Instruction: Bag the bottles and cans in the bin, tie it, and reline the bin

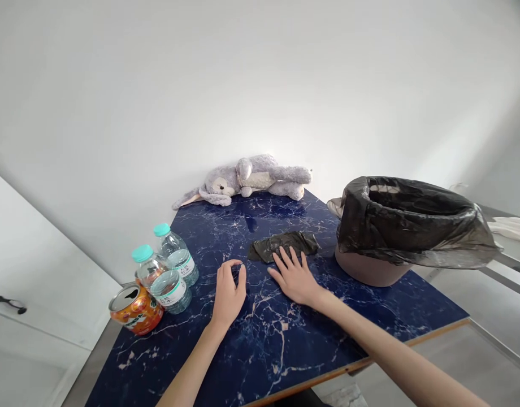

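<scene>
You have your right hand point(297, 278) laid open, fingers spread, on a folded black plastic bag point(304, 242) at the centre of the frame, right of middle; the palm side is hidden, so whether you are pressing or merely resting cannot be told. Your left hand point(230, 291), just left of centre, is loosely curled with thumb and finger apart — nothing is held in it. On progress, judged from this view alone: the plastic bin point(370, 271) at right already carries a black liner point(395, 237), its edge turned down outside the rim, and that part appears done. The bag under your right hand is gathered into a flattish strip, neither opened out nor lifted from the marble-patterned tabletop point(313, 350). Your work on it looks unfinished, though the creases do not show whether you are folding or smoothing. Untouched by either hand: the front water bottle point(170, 293) and rear water bottle point(184, 264), both upright and capped, left of centre; the orange soda can point(144, 314), lower left, beside them; and the plush rabbit point(260, 180), lying on its side at upper centre — by the wall.
</scene>
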A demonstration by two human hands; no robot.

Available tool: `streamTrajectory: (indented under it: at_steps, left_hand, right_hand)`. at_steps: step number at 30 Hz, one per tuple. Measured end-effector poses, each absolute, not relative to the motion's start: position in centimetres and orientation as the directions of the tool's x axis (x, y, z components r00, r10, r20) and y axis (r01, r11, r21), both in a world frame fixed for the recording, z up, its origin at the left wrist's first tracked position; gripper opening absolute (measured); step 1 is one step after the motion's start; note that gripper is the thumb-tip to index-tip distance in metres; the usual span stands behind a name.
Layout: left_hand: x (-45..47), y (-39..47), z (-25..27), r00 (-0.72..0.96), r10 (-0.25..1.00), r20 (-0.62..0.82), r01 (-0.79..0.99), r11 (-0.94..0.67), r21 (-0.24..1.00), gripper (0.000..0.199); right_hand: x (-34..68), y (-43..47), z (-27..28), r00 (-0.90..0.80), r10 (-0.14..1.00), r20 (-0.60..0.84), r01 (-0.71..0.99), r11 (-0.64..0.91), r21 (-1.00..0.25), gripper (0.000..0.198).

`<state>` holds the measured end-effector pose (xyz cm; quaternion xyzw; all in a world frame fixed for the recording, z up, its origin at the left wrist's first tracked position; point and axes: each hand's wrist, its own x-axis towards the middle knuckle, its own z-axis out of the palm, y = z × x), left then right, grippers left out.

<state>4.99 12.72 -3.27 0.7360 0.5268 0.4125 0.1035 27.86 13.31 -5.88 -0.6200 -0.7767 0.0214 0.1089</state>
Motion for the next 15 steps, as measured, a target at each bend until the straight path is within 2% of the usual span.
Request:
streamTrajectory:
  at_steps: [5,10,15]
  left_hand:
    - [5.0,12.7,-3.6,0.086,0.864,0.496,0.678,-0.415,0.606,0.027]
    - [5.3,12.7,-3.6,0.123,0.853,0.507,0.667,-0.449,0.594,0.023]
    - [5.5,12.7,-3.4,0.172,0.835,0.523,0.663,-0.491,0.565,0.018]
  right_hand:
    - [31.1,20.2,-6.4,-0.090,0.989,0.116,0.976,0.111,-0.189,0.071]
    - [33.6,22.3,-6.0,0.119,0.969,0.215,0.984,-0.086,-0.157,0.074]
    - [32.1,22.7,-6.2,0.117,0.972,0.206,0.984,-0.086,-0.155,0.073]
